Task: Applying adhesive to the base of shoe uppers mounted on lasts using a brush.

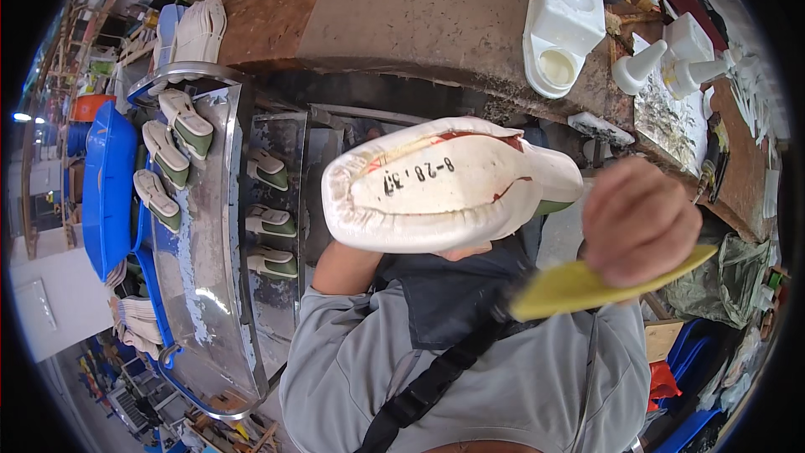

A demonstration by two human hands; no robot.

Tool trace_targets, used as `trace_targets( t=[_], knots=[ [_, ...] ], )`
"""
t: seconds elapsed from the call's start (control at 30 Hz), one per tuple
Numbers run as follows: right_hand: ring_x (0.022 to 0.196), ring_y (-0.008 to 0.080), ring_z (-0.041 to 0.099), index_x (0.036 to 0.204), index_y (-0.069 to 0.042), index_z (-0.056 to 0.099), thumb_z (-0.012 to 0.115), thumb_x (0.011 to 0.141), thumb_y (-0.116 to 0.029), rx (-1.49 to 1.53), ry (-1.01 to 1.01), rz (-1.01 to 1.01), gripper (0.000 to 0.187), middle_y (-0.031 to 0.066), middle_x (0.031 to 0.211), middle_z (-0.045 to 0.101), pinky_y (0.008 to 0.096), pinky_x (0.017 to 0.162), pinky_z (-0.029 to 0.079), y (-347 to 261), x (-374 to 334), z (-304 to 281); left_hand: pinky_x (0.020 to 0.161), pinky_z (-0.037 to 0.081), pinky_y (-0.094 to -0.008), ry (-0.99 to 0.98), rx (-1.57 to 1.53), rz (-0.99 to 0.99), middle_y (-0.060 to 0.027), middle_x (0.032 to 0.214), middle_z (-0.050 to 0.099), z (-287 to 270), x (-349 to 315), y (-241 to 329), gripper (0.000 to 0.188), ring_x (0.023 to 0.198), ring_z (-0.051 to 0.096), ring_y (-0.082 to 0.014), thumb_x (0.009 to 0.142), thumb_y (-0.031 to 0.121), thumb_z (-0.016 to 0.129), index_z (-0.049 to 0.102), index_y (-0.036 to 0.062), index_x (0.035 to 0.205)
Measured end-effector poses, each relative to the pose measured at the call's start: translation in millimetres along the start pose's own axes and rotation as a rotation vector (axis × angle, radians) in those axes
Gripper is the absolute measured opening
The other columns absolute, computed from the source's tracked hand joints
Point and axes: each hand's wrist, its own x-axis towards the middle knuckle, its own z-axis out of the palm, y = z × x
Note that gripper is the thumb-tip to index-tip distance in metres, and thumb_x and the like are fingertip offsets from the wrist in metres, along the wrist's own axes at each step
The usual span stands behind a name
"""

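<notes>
A white shoe upper stretched over a green shoe last [444,189] is held bottom side up in front of me. Its pale insole carries dark handwritten marks, and gathered edges fold in around it. My left hand [466,252] supports it from beneath; most of that hand is hidden, with a little of the fingers showing at the lower edge. To the right of the shoe, my right hand [641,222] is closed around a brush with a flat yellow handle [579,292]. Its dark bristle end points left, below the shoe and apart from it, blurred by motion.
Several lasted shoes [172,155] stand on a metal rack [210,285] at left, beside a blue plastic tray [107,193]. Across the far side runs a brown workbench [402,17]. It bears a white glue dispenser [566,33] and white nozzle bottles [641,67].
</notes>
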Motion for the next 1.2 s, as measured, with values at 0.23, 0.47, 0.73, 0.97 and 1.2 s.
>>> trace_targets(
  t=[0.23, 0.47, 0.73, 0.97, 1.2],
  knots=[
    [0.052, 0.0206, 0.055, 0.081, 0.005, 0.061, 0.064, 0.072, -0.006, 0.143, 0.162, 0.108, 0.014, 0.0127, 0.070, 0.060, 0.0320, 0.048, 0.044, 7.1, -16.3, -28.7, 0.101, 0.035, -0.0391, -0.213, 1.887, 0.468, -0.0064, 0.137, 0.039, 5.9, 18.6, 26.0, 0.072, 0.125, 0.038, -0.0232, 0.080, 0.057, 0.048, 0.037, 0.0094, 0.133],
    [0.061, 0.0094, 0.056, 0.089, 0.002, 0.065, 0.064, 0.083, -0.013, -0.347, 0.522, 0.773, 0.016, 0.0045, 0.072, 0.062, 0.0219, 0.057, 0.044, 94.5, -69.3, -74.3, 0.083, 0.047, -0.0430, -0.027, 0.361, 0.801, -0.0289, 0.127, 0.038, 4.5, 39.6, 44.6, 0.088, 0.105, 0.051, -0.0354, 0.080, 0.065, 0.043, 0.021, 0.0036, 0.139],
    [0.068, 0.0160, 0.060, 0.087, 0.002, 0.065, 0.063, 0.082, -0.011, -0.748, 0.270, 0.715, 0.015, 0.0094, 0.079, 0.065, 0.0264, 0.062, 0.046, 131.4, -79.5, -79.3, 0.046, 0.050, -0.0333, 0.343, 0.176, 0.400, -0.0241, 0.084, 0.058, -53.1, 59.6, 38.5, 0.078, 0.060, 0.059, -0.0319, 0.084, 0.066, 0.030, 0.045, 0.0005, 0.123],
    [0.059, 0.0104, 0.056, 0.085, 0.002, 0.065, 0.064, 0.082, -0.011, -0.406, 0.443, 0.893, 0.013, 0.0066, 0.073, 0.064, 0.0233, 0.054, 0.044, 130.8, -82.2, -83.1, 0.074, 0.051, -0.0339, 0.444, 0.430, 0.313, -0.0127, 0.112, 0.057, -80.4, 82.5, 11.7, 0.067, 0.091, 0.060, -0.0227, 0.086, 0.052, 0.038, 0.039, 0.0014, 0.129],
    [0.052, 0.0098, 0.054, 0.086, 0.005, 0.062, 0.062, 0.082, -0.006, 0.084, 0.581, 0.960, 0.012, 0.0077, 0.069, 0.062, 0.0202, 0.046, 0.042, 94.8, -57.4, -83.0, 0.085, 0.045, -0.0290, 0.355, 0.623, 0.333, -0.0152, 0.112, 0.054, -66.9, 93.7, 12.9, 0.078, 0.099, 0.057, -0.0196, 0.077, 0.052, 0.056, 0.036, -0.0054, 0.126]
  ],
)
